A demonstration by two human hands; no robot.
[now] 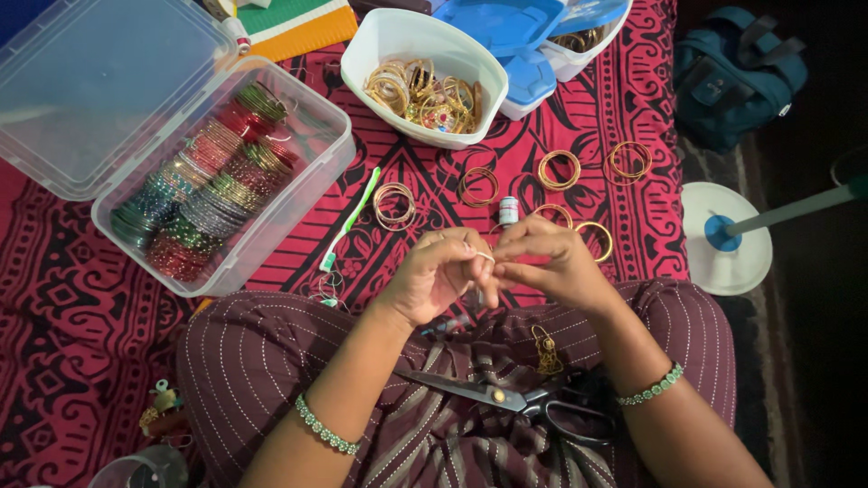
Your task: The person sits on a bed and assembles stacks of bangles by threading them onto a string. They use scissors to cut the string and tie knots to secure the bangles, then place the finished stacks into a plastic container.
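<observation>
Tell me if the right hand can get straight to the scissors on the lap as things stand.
Probably yes, once freed. The scissors lie open on the lap just below the right hand, nothing covering them. But that hand pinches a small pale piece together with the left hand, so it would have to let go first.

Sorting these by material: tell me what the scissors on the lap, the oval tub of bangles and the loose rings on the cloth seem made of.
Scissors: bright metal blades, black handles, likely plastic. Oval tub: white, smooth plastic by its look. Loose rings: thin, gold-coloured, shiny, probably metal; plating cannot be told.
</observation>
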